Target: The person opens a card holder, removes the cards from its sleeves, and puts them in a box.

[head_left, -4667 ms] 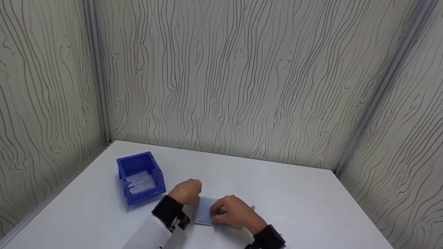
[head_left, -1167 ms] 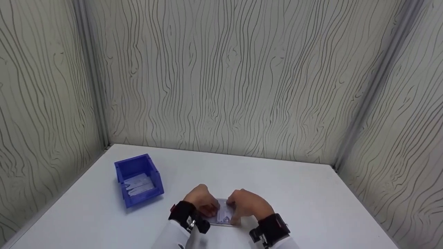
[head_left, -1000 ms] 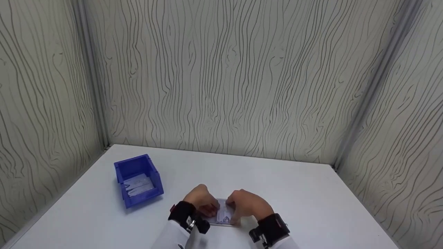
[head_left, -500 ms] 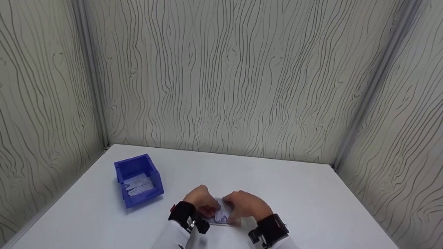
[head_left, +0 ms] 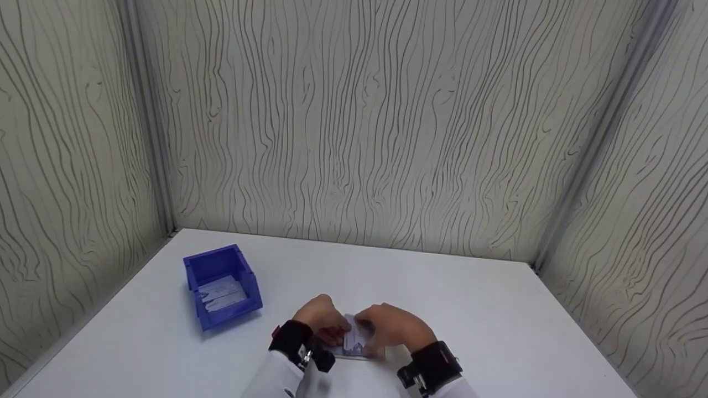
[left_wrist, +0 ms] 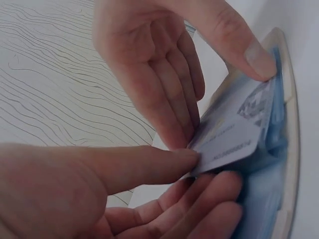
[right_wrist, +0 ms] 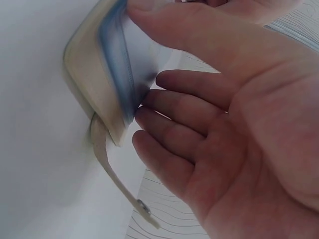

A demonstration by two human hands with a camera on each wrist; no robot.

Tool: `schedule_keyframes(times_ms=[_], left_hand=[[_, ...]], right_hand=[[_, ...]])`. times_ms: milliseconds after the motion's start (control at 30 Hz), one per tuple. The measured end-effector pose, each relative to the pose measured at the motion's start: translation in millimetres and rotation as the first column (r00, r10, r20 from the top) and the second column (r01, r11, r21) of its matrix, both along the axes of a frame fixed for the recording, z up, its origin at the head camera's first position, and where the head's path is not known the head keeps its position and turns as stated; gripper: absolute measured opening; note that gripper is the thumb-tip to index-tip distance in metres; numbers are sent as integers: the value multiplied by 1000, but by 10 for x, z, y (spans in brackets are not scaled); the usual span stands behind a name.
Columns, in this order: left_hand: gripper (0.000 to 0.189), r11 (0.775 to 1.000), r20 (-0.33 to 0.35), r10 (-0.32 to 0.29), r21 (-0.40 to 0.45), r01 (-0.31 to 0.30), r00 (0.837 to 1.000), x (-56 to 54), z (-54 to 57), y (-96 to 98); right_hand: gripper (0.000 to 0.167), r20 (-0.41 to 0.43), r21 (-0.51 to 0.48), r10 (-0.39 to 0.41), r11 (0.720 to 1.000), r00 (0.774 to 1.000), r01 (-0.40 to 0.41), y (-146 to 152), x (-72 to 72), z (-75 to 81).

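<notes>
A pale printed card (left_wrist: pixel 232 132) lies over the blue-tinted clear sleeves of an open beige card holder (right_wrist: pixel 82 69) on the table. My right hand (head_left: pixel 398 327) holds the card between thumb and fingers, the thumb pressing the edge by the dark pattern in the left wrist view. On the other side, my left hand (head_left: pixel 322 320) has its thumb at a card corner and its curled fingers under the card, against the sleeves. How far the card sits inside a sleeve is hard to tell. A strap with a metal snap (right_wrist: pixel 142 205) hangs from the holder.
A blue plastic bin (head_left: pixel 207 321) stands to the left on the white table (head_left: pixel 442 298), with several similar pale cards (head_left: pixel 222 292) lying in it. Wood-patterned panels (head_left: pixel 343 121) enclose the table at the back and both sides.
Earliest, my right hand was over the blue sleeves and my left hand was at the holder's left edge. Both hands later closed around the card; lately the card shifted slightly left and away.
</notes>
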State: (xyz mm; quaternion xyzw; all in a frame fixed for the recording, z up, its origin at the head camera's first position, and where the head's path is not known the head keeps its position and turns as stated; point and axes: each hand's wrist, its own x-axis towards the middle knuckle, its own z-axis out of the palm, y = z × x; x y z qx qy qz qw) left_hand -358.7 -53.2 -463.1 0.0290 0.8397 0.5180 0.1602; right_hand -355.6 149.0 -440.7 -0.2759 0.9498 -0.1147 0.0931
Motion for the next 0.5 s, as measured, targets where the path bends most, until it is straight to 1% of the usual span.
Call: schedule_keyframes(times_ms=[233,367,500], left_hand=[[12,1000,29,-4,-18,4,1000,-27,-19,-11],[11,1000,33,-3,-20,4,999,-29,-15,-17],[10,1000,35,0,-15,0,999,-39,-20,-15]], right_hand=[[66,17,14,-27,1000,1000,27,0,-3,10],[67,23,19,-46,999,999,46,-2,1,24],[67,25,19,-44,999,999,44,1,-1,34]])
